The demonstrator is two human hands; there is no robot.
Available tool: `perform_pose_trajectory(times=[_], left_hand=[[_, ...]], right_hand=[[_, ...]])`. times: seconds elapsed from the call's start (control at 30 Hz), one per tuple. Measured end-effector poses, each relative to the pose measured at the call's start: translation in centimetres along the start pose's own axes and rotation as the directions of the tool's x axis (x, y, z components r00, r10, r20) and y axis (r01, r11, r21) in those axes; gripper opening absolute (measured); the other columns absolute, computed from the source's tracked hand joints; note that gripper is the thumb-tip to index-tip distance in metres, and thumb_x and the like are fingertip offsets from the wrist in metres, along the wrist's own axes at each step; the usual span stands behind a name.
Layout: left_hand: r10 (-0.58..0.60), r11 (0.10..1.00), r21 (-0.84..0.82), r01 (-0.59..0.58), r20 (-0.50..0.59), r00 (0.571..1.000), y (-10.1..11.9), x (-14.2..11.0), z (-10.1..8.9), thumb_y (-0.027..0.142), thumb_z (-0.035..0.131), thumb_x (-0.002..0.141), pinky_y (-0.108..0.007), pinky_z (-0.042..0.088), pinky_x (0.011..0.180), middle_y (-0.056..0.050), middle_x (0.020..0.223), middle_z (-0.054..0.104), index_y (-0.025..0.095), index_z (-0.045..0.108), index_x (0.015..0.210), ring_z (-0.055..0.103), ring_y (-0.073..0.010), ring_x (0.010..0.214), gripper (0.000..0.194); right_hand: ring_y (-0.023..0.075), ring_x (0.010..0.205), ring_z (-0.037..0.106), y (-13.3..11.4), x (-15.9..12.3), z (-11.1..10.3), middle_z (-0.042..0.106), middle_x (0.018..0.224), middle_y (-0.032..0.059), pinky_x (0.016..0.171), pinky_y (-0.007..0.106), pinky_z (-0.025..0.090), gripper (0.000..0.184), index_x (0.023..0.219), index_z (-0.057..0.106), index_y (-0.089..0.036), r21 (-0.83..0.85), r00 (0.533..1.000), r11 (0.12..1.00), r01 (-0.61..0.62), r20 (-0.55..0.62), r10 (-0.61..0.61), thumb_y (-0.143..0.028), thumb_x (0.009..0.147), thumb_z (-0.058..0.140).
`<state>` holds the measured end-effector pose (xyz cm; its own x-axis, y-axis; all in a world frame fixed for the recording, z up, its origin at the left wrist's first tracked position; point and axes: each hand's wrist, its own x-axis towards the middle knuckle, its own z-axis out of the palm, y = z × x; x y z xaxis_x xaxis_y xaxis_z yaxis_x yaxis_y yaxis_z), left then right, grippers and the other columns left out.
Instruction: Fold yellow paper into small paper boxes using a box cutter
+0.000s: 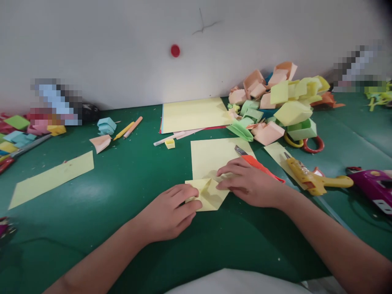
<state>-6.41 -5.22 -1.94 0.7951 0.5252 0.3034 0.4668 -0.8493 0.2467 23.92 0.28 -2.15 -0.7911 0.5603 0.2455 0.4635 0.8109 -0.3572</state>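
Note:
A small, partly folded yellow paper piece (210,195) lies on the green table (122,183) in front of me. My left hand (170,212) pinches its left edge with curled fingers. My right hand (248,181) presses on its right side, fingers drawn together on the fold. Behind the piece lies a yellow square sheet (211,157). An orange utility knife (257,163) lies partly under my right hand.
A pile of folded paper shapes (275,102) fills the back right, with scissors (306,143) beside it. A yellow glue gun (315,179) and a purple tool (372,188) lie at right. A yellow sheet stack (194,114), a paper strip (52,177), pens (128,128) and paper scraps lie elsewhere.

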Motion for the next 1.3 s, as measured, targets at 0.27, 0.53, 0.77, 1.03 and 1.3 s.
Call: perform_pose_trajectory(times=[0.27, 0.53, 0.77, 1.03, 1.3], left_hand=[[-0.04, 0.993, 0.106, 0.049, -0.08, 0.996, -0.4, 0.3, 0.2, 0.002, 0.047, 0.095, -0.048, 0.047, 0.111, -0.011, 0.127, 0.063, 0.016, 0.06, 0.121, 0.056, -0.0248, 0.124, 0.033], [-0.152, 0.98, 0.113, 0.162, -0.091, 0.984, -0.8, 0.3, 0.9, 0.005, 0.042, 0.099, -0.042, 0.057, 0.093, -0.01, 0.12, 0.069, 0.015, 0.063, 0.123, 0.064, -0.0227, 0.109, 0.033], [-0.142, 0.979, 0.127, 0.157, -0.12, 0.983, -0.9, 0.1, 1.1, 0.008, 0.045, 0.099, -0.043, 0.055, 0.093, -0.009, 0.118, 0.068, 0.019, 0.068, 0.116, 0.062, -0.0241, 0.112, 0.031], [-0.17, 0.979, 0.106, 0.175, -0.055, 0.984, 0.0, 0.2, 0.9, 0.019, 0.05, 0.1, -0.042, 0.056, 0.087, -0.009, 0.108, 0.07, 0.016, 0.068, 0.112, 0.064, -0.0226, 0.098, 0.022], [-0.171, 0.984, 0.046, 0.173, -0.047, 0.984, 0.9, 0.4, 0.4, 0.035, 0.057, 0.098, -0.049, 0.048, 0.106, -0.008, 0.114, 0.072, 0.02, 0.069, 0.112, 0.067, -0.0237, 0.106, 0.023]], right_hand=[[0.0263, 0.116, 0.053, -0.7, 0.2, 0.7, 0.066, 0.127, 0.0069, 0.097, 0.045, 0.05, 0.022, 0.108, 0.075, -0.028, -0.042, 0.998, 0.997, 0.057, -0.028, -0.059, -0.022, 0.098, 0.056], [0.0291, 0.122, 0.051, -2.5, 0.6, 1.6, 0.064, 0.133, 0.0073, 0.102, 0.049, 0.048, 0.021, 0.109, 0.074, -0.026, -0.049, 0.997, 0.996, 0.074, -0.035, -0.076, -0.022, 0.096, 0.057], [0.0261, 0.128, 0.054, -2.7, 1.0, 2.4, 0.066, 0.134, 0.0086, 0.108, 0.05, 0.046, 0.027, 0.119, 0.07, -0.024, 0.042, 0.996, 0.996, 0.079, -0.034, -0.077, -0.021, 0.096, 0.056], [0.026, 0.117, 0.059, -3.0, 1.1, 2.1, 0.069, 0.127, 0.0098, 0.1, 0.049, 0.048, 0.024, 0.115, 0.07, -0.023, 0.045, 0.997, 0.997, 0.07, -0.018, -0.069, -0.024, 0.099, 0.053], [0.022, 0.104, 0.058, -3.4, 1.2, 1.8, 0.068, 0.114, 0.0053, 0.096, 0.045, 0.045, 0.01, 0.097, 0.073, -0.026, 0.226, 0.998, 0.972, -0.065, 0.018, 0.062, -0.027, 0.095, 0.063]])
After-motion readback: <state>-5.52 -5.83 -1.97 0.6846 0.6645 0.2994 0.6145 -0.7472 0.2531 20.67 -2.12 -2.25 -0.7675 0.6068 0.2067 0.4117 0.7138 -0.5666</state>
